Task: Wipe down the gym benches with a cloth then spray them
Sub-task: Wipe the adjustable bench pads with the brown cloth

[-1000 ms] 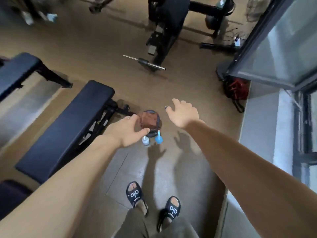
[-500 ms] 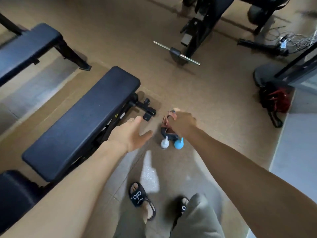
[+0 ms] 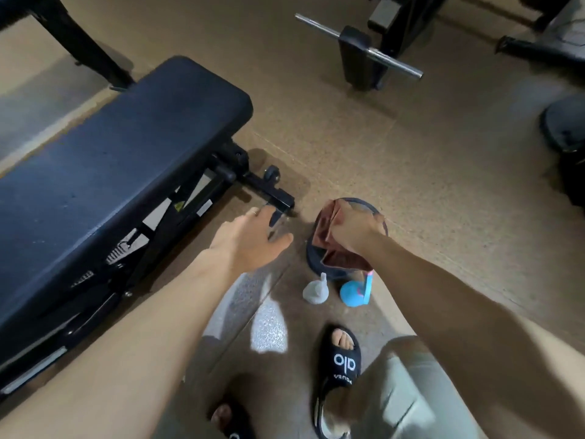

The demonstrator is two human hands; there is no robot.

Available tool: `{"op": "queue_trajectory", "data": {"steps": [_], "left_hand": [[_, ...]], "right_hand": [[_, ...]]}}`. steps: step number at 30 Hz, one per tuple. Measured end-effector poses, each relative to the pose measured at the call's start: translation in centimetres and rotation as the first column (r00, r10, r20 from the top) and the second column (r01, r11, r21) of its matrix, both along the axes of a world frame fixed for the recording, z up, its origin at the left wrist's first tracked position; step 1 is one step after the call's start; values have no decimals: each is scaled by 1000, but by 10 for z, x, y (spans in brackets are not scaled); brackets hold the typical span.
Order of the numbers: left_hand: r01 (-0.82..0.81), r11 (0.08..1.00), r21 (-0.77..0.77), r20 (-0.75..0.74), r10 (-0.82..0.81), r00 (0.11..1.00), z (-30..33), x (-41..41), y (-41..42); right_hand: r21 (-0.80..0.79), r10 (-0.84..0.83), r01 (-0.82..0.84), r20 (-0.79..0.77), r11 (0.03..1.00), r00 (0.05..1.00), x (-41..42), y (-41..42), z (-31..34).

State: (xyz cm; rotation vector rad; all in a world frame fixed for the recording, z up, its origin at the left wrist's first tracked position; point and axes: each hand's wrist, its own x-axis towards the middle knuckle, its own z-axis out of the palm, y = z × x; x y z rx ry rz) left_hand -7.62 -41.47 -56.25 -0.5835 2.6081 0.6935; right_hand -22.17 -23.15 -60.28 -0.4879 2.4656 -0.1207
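Single view, head-worn, wide-angle. Looks forward and steeply down from above the person's own arms at the gym floor [image 3: 427,172], with visible bending of straight lines toward the edges. Frame holds: bench [image 3: 120,160] from 8 to 11 o'clock, close; left hand [image 3: 250,239] and right hand [image 3: 354,231] near centre; sandalled feet at 6 o'clock, directly below the lens; black machine frame [image 3: 361,55] at 1 o'clock, farther off.

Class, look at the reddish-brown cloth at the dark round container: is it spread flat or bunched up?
Bunched up. The right hand grips the cloth, which hangs in folds over the container.
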Motion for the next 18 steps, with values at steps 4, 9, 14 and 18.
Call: {"op": "queue_trajectory", "data": {"steps": [4, 9, 14, 18], "left_hand": [[67, 992, -106, 2, -68, 998, -76, -17, -6], [91, 984, -154, -12, -93, 996, -111, -29, -19], [83, 976, -201, -116, -108, 987, -101, -34, -33], [79, 963, -257, -192, -131, 973, -84, -26, -52]], "right_hand": [[37, 81, -78, -93, 996, 992, -18, 8, -85], [18, 62, -60, -205, 998, 977, -22, 12, -121], [15, 16, -12, -285, 1000, 958, -29, 0, -110], [85, -38, 63, -266, 994, 963, -32, -4, -91]]}}
